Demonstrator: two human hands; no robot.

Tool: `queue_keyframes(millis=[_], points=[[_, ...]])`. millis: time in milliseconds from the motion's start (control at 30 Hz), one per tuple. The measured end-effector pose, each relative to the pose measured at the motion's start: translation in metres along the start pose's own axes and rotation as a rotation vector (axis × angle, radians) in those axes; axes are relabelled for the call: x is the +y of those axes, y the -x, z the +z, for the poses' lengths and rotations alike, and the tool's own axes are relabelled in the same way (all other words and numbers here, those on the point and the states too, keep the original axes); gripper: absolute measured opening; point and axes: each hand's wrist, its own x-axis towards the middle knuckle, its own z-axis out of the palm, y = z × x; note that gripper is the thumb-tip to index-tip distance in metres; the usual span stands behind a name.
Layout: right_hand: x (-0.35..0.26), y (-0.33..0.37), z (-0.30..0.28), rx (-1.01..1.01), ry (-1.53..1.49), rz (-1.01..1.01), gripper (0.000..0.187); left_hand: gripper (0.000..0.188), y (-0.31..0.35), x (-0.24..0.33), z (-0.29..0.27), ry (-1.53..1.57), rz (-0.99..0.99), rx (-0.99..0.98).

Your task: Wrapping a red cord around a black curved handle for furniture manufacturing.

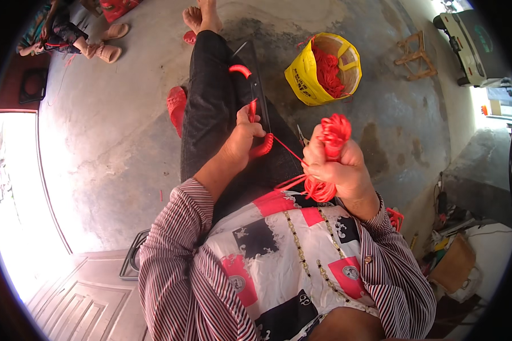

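Observation:
Across my lap lies a black frame (256,91) with a curved part tightly wound in red cord (261,147). My left hand (244,133) is closed around this curved part, thumb and fingers near the wound coils. My right hand (338,167) grips a bundle of red cord (334,135), which bulges out above and below the fist. A single strand runs taut from the coils to my right hand. Loose loops hang beneath that fist, over my patterned top. A pointed metal tool (301,135) shows partly beside the right hand; its kind is unclear.
Ahead and right, a yellow bag (302,77) holds more red cord. A small wooden stool frame (418,57) is near the right wall. Another person's legs (79,42) show at far left. Another black frame (129,258) lies behind my left arm. Clutter (455,261) fills the right side.

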Motion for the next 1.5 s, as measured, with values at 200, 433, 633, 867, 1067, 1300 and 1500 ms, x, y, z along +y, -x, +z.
queue_keyframes(millis=[200,433,633,867,1067,1300,1500], points=[[-0.029,0.000,-0.006,0.090,0.059,-0.046,0.024,0.077,0.039,0.018,0.027,-0.999,0.984,0.089],[-0.008,-0.041,-0.048,-0.156,0.774,-0.187,0.025,0.015,0.028,0.024,-0.010,-0.438,0.438,0.171],[0.075,-0.080,-0.050,-0.093,1.300,-0.070,0.028,0.023,0.016,0.012,-0.026,-0.760,0.208,0.168],[0.035,-0.054,-0.029,0.156,0.953,-0.303,0.041,0.024,0.047,0.058,-0.006,-0.760,0.609,0.338],[0.001,-0.023,-0.038,0.395,0.165,-0.331,0.027,0.025,0.050,0.070,0.012,0.016,0.062,-0.093],[-0.059,0.012,-0.124,0.186,-0.261,-0.597,0.020,0.009,0.021,0.019,-0.008,-0.083,0.022,0.015],[0.060,-0.045,-0.073,0.340,0.101,0.067,0.029,0.008,0.017,0.014,-0.010,-0.065,0.051,-0.033]])
